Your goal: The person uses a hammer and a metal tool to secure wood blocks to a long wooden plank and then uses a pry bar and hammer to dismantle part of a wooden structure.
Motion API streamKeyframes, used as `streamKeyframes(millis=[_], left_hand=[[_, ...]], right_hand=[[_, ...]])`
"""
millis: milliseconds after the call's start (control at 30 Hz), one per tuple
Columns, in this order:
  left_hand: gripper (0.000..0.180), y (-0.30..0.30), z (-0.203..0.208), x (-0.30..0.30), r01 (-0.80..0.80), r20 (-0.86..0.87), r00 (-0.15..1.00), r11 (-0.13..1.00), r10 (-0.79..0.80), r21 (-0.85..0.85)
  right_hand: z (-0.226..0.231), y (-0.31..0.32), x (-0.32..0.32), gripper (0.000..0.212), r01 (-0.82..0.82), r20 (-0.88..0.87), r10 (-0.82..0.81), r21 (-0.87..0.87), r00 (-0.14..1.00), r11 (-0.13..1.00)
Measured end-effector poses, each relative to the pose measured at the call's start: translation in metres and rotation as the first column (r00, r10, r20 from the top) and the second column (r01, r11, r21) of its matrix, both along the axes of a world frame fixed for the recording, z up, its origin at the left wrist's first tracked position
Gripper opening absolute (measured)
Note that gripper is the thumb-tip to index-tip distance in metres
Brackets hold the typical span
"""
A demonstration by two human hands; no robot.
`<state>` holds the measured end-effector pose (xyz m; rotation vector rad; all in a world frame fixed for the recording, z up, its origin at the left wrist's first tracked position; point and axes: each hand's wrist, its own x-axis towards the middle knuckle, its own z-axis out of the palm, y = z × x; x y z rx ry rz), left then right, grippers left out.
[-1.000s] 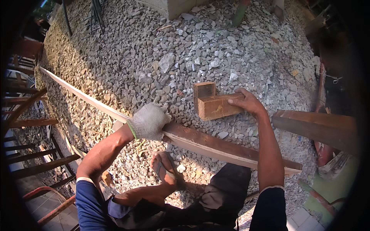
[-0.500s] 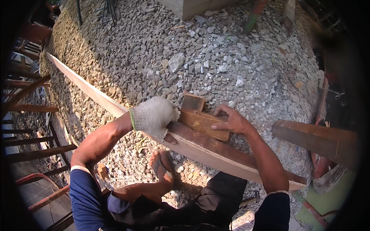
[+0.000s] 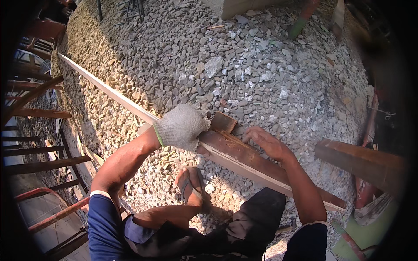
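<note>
My left hand (image 3: 182, 127), in a pale knitted glove with a green cuff edge, is closed around a long timber plank (image 3: 244, 158). The plank runs slantwise from the far left to the lower right, above my legs. Against its far side lies a short wooden block (image 3: 238, 143), mostly hidden behind the plank. A smaller dark wood piece (image 3: 224, 122) sticks out at the block's far left end. My bare right hand (image 3: 269, 144) is at the block's right side, fingers stretched toward its edge and apart; its thumb is hard to make out.
Loose gravel (image 3: 174, 69) covers the ground around a concrete block (image 3: 237, 6) at the far edge. A thick wooden beam (image 3: 357, 161) juts in from the right. Timber bars (image 3: 48, 167) and a red metal tube (image 3: 58, 215) stand at left. My sandalled foot (image 3: 190, 185) rests on the gravel.
The plank has tilted, showing more of its brown face and less of the block. My right hand's thumb has come off the block's top. The view has shifted slightly left.
</note>
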<state>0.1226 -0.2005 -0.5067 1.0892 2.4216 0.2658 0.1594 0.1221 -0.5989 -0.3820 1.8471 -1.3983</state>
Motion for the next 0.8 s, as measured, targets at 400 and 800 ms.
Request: streamKeyframes(millis=[400,800], left_hand=[[0.081,-0.017,0.013,0.006,-0.113,-0.236,0.964,0.992,0.123,0.052],[0.08,-0.074,0.01,0.06,-0.321,-0.208,0.91,0.927,0.359,0.194]], right_hand=[[0.074,-0.047,0.057,0.079,0.135,-0.5,0.269,0.632,0.823,0.763],[0.095,-0.044,0.06,0.059,0.054,-0.398,0.14,0.439,0.906,0.897]])
